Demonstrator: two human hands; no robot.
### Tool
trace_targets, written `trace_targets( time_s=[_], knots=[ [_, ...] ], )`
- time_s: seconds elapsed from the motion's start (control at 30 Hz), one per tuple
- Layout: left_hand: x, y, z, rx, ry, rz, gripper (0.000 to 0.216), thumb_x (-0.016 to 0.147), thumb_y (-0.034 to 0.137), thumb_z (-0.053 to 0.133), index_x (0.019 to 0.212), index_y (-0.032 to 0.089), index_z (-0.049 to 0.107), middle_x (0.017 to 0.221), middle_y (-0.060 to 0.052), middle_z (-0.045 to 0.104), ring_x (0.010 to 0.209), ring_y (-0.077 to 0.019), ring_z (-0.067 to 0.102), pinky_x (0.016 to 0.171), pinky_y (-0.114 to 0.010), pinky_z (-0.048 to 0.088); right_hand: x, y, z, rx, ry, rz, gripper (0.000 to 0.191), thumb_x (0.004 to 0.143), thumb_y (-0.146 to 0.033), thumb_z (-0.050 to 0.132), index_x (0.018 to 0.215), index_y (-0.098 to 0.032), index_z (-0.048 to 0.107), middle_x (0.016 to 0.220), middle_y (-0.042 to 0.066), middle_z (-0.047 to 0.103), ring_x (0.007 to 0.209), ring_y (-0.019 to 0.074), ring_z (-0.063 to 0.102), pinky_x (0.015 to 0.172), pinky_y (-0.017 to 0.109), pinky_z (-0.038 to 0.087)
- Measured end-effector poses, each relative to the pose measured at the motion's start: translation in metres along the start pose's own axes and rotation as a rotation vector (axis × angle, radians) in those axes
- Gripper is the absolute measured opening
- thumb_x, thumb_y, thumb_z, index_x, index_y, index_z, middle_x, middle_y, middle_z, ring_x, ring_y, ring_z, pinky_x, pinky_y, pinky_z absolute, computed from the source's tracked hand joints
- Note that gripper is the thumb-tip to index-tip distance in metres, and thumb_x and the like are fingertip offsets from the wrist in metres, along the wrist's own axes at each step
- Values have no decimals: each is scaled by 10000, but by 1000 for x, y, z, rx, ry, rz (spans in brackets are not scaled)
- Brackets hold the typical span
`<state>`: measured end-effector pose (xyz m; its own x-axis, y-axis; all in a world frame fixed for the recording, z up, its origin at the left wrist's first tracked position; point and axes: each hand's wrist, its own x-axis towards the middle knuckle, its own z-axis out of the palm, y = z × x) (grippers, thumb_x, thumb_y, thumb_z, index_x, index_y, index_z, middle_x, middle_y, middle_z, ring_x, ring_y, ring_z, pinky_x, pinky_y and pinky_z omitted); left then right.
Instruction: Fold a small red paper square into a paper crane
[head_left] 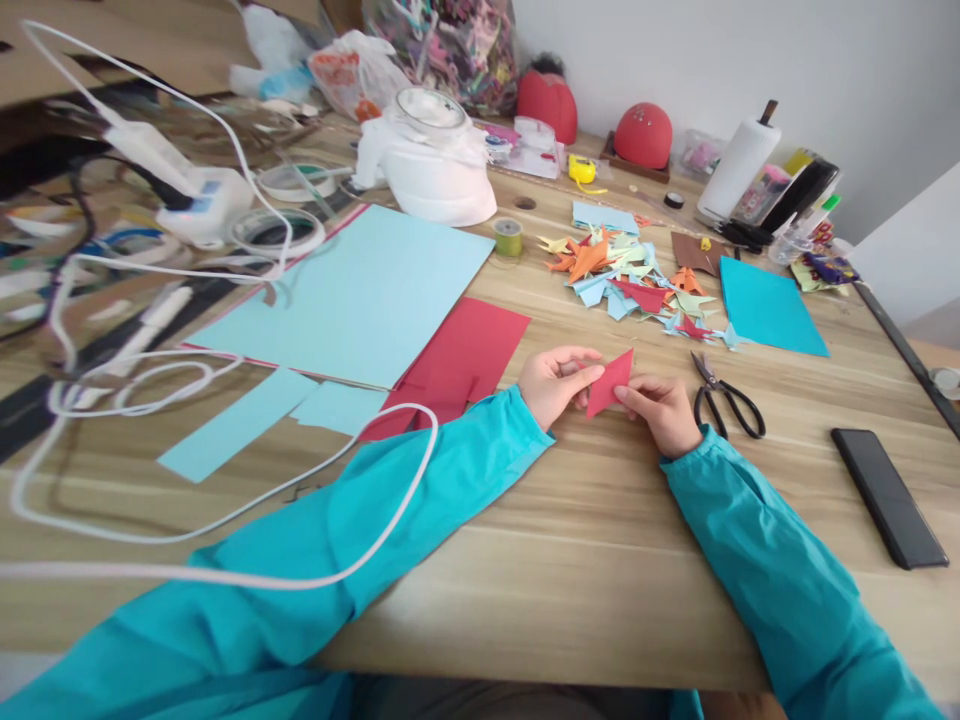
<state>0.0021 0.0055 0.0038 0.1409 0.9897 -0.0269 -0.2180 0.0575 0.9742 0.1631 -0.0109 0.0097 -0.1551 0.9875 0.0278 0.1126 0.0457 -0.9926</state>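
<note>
Here we see a small folded piece of red paper (610,384) held up just above the desk (570,590), between the two hands and a little right of the middle of the scene. The left hand (553,386) has its thumb pressed over the left side of the piece with the fingers curled behind it, so these fingers are clamped on the paper. On the right hand (660,408), thumb and forefinger are likewise pinched together on the piece's right edge. Just right of that hand we find black-handled scissors (710,383) lying on the desk, and farther right, nearer to us, a dark phone (889,498). On the far side of the hands we see a loose heap of folded paper shapes (639,296) in orange, red, pale green and light blue, with a turquoise sheet (775,306) to its right and a spool of thread (508,238) to its left. Left of the left hand lie red sheets (480,345), partly under a large light blue sheet (360,300), and we notice a pale blue strip (236,425) farther left. A white cable (247,577) loops across the near left, passing in front of the left sleeve (300,530).
</note>
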Motion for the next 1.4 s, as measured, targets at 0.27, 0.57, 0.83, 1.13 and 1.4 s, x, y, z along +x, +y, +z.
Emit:
trace_targets(
  time_s=[0.27, 0.57, 0.83, 1.13, 1.4],
  knots=[
    [1, 1, -3, 0, -73, -20, 539, 694, 322, 662, 1179, 113, 560, 395, 75, 482, 306, -52, 402, 338, -177, 300, 1, 3, -3, -44, -28, 1, 329, 668, -423, 694, 509, -159, 579, 410, -44, 463, 388, 60, 351, 393, 219, 247],
    [-1, 5, -1, -110, -92, -82, 535, 778, 417, 538, 1208, 98, 521, 378, 47, 502, 319, -85, 455, 337, -183, 309, 1, 6, -4, 9, -3, -25, 310, 685, -411, 688, 527, -164, 587, 416, -42, 483, 393, 66, 376, 404, 218, 277],
    [4, 1, -4, -262, -119, -157, 547, 751, 560, 481, 1046, 111, 586, 668, -48, 652, 467, -121, 569, 376, -214, 387, 1, 5, -2, 37, 131, -37, 346, 705, -460, 657, 529, -171, 583, 393, -48, 444, 358, 60, 344, 367, 216, 260],
    [-3, 4, 2, 65, -113, -24, 256, 658, 376, 673, 602, 130, 631, 509, -1, 571, 451, -81, 506, 439, -202, 398, -2, 0, 1, -61, -18, -8, 334, 682, -480, 668, 590, -162, 631, 456, -16, 562, 369, 76, 449, 371, 208, 349],
    [1, 4, -4, -49, -164, -152, 158, 596, 279, 683, 559, 128, 655, 496, -22, 596, 458, -108, 524, 443, -220, 387, 0, 3, -1, 73, 35, 14, 334, 757, -477, 598, 652, -164, 644, 496, -15, 578, 431, 77, 492, 431, 198, 390]
  ],
)
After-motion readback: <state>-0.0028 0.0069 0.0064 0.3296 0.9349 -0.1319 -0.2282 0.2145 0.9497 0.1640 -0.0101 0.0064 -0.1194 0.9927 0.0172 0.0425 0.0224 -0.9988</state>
